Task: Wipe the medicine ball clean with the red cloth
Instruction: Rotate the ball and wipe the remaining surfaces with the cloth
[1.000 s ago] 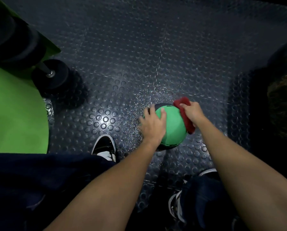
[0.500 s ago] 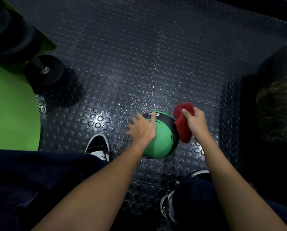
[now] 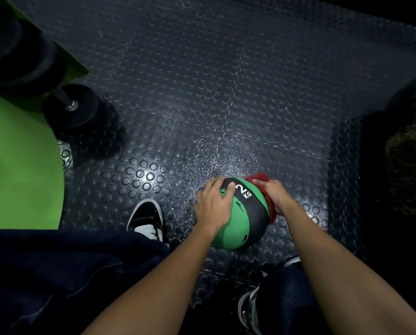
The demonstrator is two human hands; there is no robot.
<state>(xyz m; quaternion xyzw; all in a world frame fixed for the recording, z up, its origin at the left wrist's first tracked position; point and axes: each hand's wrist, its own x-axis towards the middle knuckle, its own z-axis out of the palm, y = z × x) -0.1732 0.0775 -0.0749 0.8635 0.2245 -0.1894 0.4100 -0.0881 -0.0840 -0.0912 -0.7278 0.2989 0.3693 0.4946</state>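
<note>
operator: where does the ball stand?

inspector: the medicine ball (image 3: pixel 233 229) sits on the studded rubber floor (image 3: pixel 202 81), just ahead of your feet. it is green with a black band, marked "2 kg" in white.

operator: and my hands?

inspector: your left hand (image 3: pixel 214 206) lies spread over the ball's upper left side, fingers apart and unclenched, thumb on the black band. your right hand (image 3: pixel 276 197) is closed on the red cloth (image 3: pixel 259 177), holding it bunched against the ball's right side. cloth shows above the fingers and below the palm.

operator: surroundings?

inspector: your left shoe (image 3: pixel 146 216), black with a white toe, is near the ball's left. your right shoe (image 3: pixel 248 308) is nearer you, partly under the trouser leg. a black dumbbell (image 3: pixel 74 107) lies well apart at upper left, at the edge of a green mat (image 3: pixel 16 165). fine bright specks cover the floor just beyond the ball.
</note>
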